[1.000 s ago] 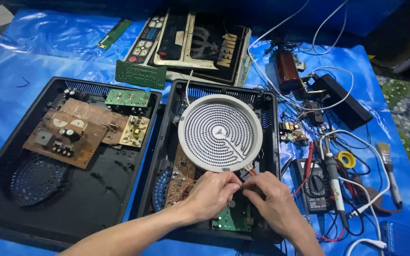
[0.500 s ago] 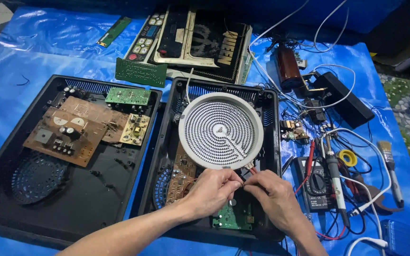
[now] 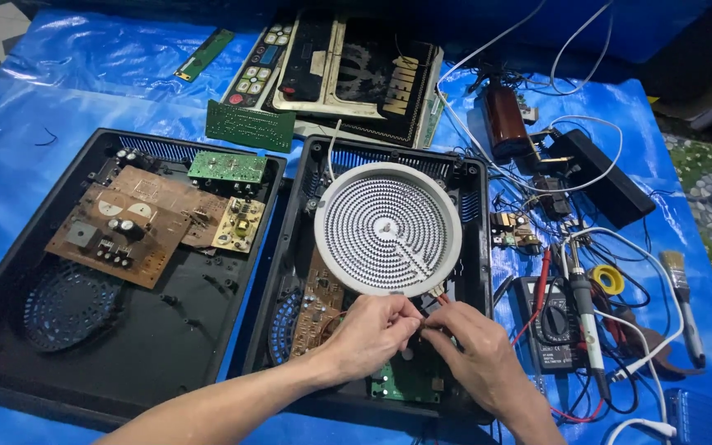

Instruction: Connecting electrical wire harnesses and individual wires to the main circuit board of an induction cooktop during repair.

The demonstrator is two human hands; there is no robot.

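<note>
Left hand (image 3: pixel 370 331): at six o'clock in the head view, fingers curled nearly closed, fingertips pinched on the thin wires (image 3: pixel 436 298) that run from the near rim of the round heating coil.
Right hand (image 3: pixel 470 350): just beside the left at about five o'clock, fingers bent in tight, thumb and forefinger meeting the left hand's fingertips at the same wires; whether it grips a wire end or only steadies it is probably too small to tell.
Wires: short reddish and pale leads at the coil's five-o'clock edge, between the two hands.
Green board (image 3: pixel 405 382): beneath the hands, inside the near end of the right black casing (image 3: pixel 476 247).
Brown board (image 3: pixel 316 306): in the same casing, just left of the left hand.
Heating coil (image 3: pixel 387 228): white round disc with a spiral element, centre of view, lying in the right casing beyond the hands.
Left casing (image 3: pixel 166 330): at nine o'clock, open, holding brown and green circuit boards at its far end.
Multimeter (image 3: pixel 555 325): at three o'clock on the blue sheet (image 3: pixel 26 115), with red leads and a probe tool across it.
Paintbrush (image 3: pixel 682 305): far right, at three o'clock.
Control panel (image 3: pixel 348 70): at twelve o'clock, farthest off, lying flat.
</note>
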